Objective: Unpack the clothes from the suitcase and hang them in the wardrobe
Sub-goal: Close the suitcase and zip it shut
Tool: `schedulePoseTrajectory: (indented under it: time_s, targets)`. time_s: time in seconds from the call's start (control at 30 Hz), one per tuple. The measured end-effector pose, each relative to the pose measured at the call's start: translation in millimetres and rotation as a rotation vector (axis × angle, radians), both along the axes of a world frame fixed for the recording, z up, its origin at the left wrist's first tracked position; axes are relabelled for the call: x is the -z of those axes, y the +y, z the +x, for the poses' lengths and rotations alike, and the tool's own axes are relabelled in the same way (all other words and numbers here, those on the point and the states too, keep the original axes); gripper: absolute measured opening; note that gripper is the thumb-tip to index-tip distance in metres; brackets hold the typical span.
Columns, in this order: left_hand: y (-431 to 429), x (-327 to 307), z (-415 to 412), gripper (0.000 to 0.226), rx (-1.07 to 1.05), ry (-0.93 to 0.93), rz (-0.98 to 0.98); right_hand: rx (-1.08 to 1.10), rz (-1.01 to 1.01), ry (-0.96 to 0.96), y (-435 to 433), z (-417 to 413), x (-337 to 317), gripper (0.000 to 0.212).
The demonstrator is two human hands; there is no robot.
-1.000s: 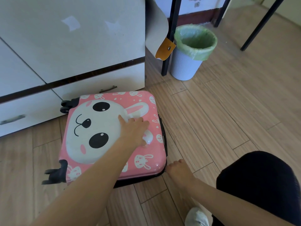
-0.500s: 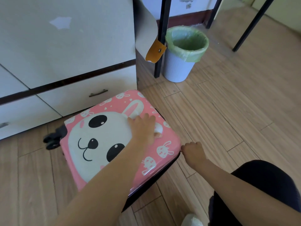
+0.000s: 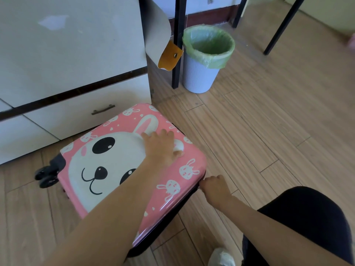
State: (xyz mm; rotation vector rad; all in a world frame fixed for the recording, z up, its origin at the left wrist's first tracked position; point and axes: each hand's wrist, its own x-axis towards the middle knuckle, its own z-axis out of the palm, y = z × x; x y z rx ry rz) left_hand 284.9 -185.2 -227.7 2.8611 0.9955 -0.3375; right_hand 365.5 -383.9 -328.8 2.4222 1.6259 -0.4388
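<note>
One view, head cam. One suitcase (image 3: 86, 166) lay flat on the wood floor (image 3: 269, 141), just in front of the white wardrobe (image 3: 67, 54), lid shut. Two wheels (image 3: 46, 176) showed at its left end. Shell was glossy pink w/ one big white rabbit face, black eyes, small white bunnies round it; lower half black.

Two grips: left grip (image 3: 163, 146) spread flat on the lid, fingers fairly straight, pressing. Right grip (image 3: 215, 189) curled at the side seam by the near-right corner, pinching there; zip pull itself couldn't be seen.

One bin (image 3: 199, 73) w/ green liner stood well apart. One drawer handle (image 3: 103, 109), one white shoe (image 3: 221, 258).
</note>
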Motion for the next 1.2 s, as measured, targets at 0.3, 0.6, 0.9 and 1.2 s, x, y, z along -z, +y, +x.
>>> schedulePoseTrajectory:
  time_s: [0.3, 0.6, 0.9, 1.2]
  targets:
    - [2, 2, 15, 0.065, -0.103, 0.005, 0.028, -0.014, -0.068, -0.012, 12, -23, -5, 0.028]
    - [14, -5, -27, 0.060, 0.026, -0.064, -0.018, 0.007, -0.106, 0.013, 19, -20, -15, 0.031]
    - [39, -21, -99, 0.144, -0.026, 0.329, -0.316, 0.047, -0.067, -0.010, 19, -25, -20, 0.028]
    - [40, -18, -111, 0.150, 0.108, 0.339, -0.306, 0.063, -0.085, -0.075, 22, -26, -16, 0.023]
